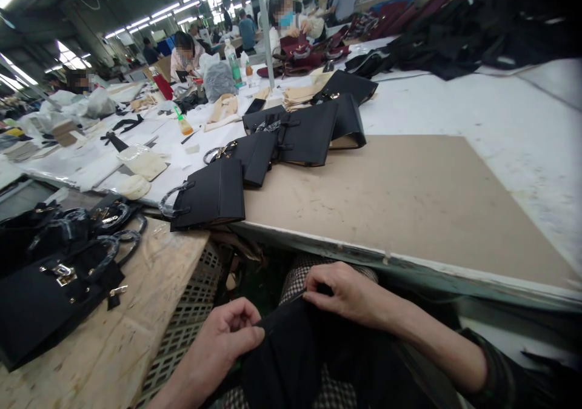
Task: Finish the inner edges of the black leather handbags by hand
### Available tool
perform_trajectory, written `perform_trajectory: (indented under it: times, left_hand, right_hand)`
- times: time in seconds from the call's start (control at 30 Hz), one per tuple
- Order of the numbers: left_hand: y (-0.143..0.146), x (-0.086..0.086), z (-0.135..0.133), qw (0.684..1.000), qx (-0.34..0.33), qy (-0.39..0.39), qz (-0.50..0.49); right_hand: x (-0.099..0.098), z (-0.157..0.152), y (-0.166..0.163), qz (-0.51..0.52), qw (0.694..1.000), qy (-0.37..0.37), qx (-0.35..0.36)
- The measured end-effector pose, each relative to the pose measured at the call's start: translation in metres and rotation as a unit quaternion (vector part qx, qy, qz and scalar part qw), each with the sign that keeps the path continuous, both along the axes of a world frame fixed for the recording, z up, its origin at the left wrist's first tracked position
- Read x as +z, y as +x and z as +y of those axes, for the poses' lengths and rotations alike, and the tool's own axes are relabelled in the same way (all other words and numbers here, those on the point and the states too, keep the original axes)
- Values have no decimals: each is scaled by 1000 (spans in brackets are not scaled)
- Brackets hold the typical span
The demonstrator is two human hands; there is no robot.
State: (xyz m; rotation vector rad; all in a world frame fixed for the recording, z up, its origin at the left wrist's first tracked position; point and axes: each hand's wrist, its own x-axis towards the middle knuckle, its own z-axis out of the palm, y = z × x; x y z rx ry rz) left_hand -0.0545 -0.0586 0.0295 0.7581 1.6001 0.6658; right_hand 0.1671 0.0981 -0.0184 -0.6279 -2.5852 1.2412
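A piece of black fabric lies across my lap below the table edge. My left hand is closed, its fingers pinching the fabric's left edge. My right hand is closed too, pinching the fabric's upper edge just under the table. Checked cloth shows beneath the fabric.
A brown board covers the white table ahead. Several black handbags lie in a row along its left side. More black bags sit on a wooden bench at left. Other people work at the far end.
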Motion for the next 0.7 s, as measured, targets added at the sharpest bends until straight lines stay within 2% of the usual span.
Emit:
perform_trajectory:
  times: [0.2,0.47,0.7]
  left_hand:
    - [-4,-2,9,1000,-22,-10,-10]
    - [1,-7,40,989,-147,-12,-4]
    - [14,-10,36,970,-200,82,111]
  right_hand:
    - [0,-4,-4,-22,1000,3,-21]
    - [-4,-10,-8,-13,998,-18,-56]
    - [0,-12,-6,-19,998,-31,-51]
